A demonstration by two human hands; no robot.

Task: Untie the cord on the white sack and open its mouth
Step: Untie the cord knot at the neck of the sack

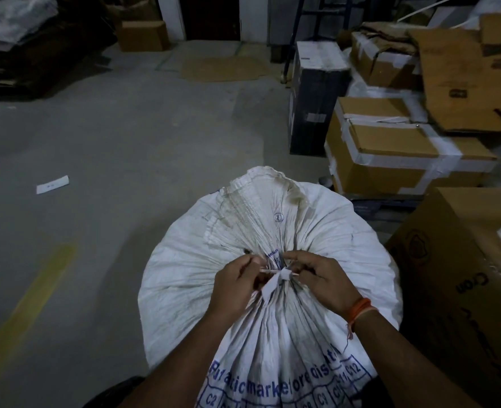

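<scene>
Both hands are right on the knot. The sack (272,260), white and woven with blue print, stands on the floor (96,142) at the near edge, its neck bunched tight and the mouth fabric fanned out flat beyond the tie. The cord (283,273), a pale strip, is cinched round that neck, knotted dead centre between the two hands, one loose tail drooping toward the near side.

Left hand (237,282) sits just left of the knot, fingers curled and pinched together on the cord's left strand. Right hand (322,279) mirrors it just right of the knot, fingertips closed on the right strand, an orange band (361,309) round the wrist. The knot is taut in the gap between the two pinches, touching the gathered fabric beneath. Mouth not yet open; cord tied.

Off to the right of the sack, cardboard boxes (390,151) are stacked with white tape, and a bigger carton (464,275) stands just beside it. A paper slip (52,184) lies well apart on the left floor, near a yellow stripe (37,295).
</scene>
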